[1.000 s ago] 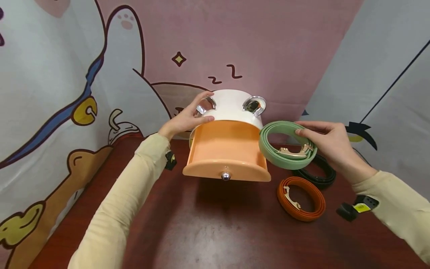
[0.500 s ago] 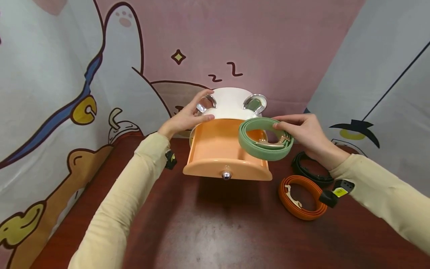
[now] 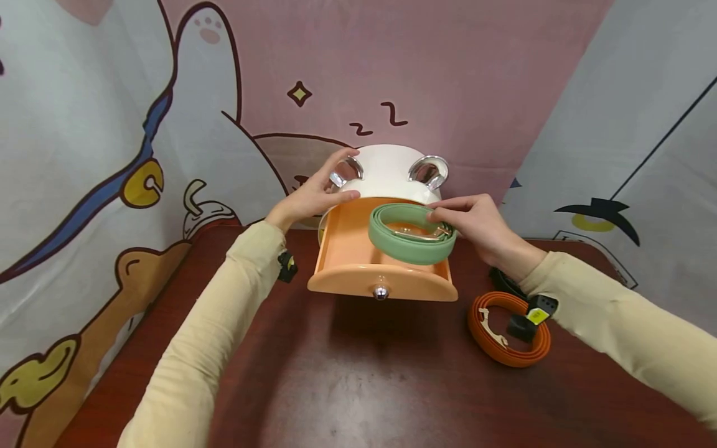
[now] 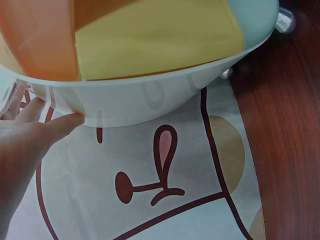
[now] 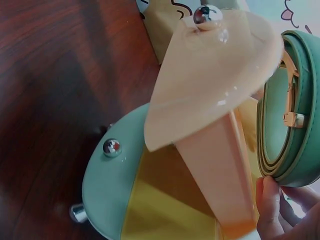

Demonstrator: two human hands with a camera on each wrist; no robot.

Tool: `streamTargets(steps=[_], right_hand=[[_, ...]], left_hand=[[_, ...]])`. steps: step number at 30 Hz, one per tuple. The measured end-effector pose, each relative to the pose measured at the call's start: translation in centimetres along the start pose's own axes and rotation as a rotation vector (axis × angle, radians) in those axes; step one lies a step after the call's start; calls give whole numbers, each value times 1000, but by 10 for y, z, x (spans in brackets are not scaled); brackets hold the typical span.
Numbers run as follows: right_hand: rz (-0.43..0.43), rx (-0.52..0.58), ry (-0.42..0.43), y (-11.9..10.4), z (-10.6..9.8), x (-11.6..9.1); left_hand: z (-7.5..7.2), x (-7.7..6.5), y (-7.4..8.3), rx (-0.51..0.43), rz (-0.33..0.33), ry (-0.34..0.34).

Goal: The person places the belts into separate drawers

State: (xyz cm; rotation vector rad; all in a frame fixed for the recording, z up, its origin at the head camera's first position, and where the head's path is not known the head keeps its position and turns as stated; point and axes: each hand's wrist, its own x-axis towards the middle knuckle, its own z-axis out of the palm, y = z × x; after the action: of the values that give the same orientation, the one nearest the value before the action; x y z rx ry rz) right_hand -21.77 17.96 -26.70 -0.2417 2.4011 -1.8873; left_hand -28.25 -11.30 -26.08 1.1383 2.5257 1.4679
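A small rounded drawer box with a white top [image 3: 389, 171] and chrome ears stands with its orange drawer [image 3: 342, 280] pulled out. My left hand [image 3: 308, 199] holds the top around the left ear, thumb on the front rim [image 4: 102, 100]. My right hand [image 3: 476, 227] pinches a coiled green belt [image 3: 411, 249] by its right side, thumb in front. The belt hangs over the drawer's right half and hides part of its inside. Its gold buckle [image 5: 294, 119] shows in the right wrist view, close beside the drawer front [image 5: 215, 85].
On the dark red table [image 3: 358, 386], a coiled orange belt [image 3: 495, 356] lies to the right. A black belt [image 3: 504, 283] behind it is mostly hidden by my right wrist. Below the open drawer is a green drawer front [image 5: 102, 175] with a chrome knob. A cartoon cloth [image 3: 448, 81] hangs behind.
My right hand has carried the green belt leftward, from beside the box to over the open drawer. The left hand has stayed on the box top.
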Motion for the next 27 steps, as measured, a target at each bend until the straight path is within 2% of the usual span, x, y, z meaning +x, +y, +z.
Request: streamTargets(steps=[6,12,15,27], right_hand=[[-13,-54,30,1,11,1],[-70,-285,119,5,19,0],[-110,-370,137,6,24,1],[-302,-550,151,14,46,15]], left_hand=[[0,-1,1,1,-7,3],[0,-1,2,3,-5,-4],[0,-1,2,7,-7,-1],[0,-1,0,13,-16,1]])
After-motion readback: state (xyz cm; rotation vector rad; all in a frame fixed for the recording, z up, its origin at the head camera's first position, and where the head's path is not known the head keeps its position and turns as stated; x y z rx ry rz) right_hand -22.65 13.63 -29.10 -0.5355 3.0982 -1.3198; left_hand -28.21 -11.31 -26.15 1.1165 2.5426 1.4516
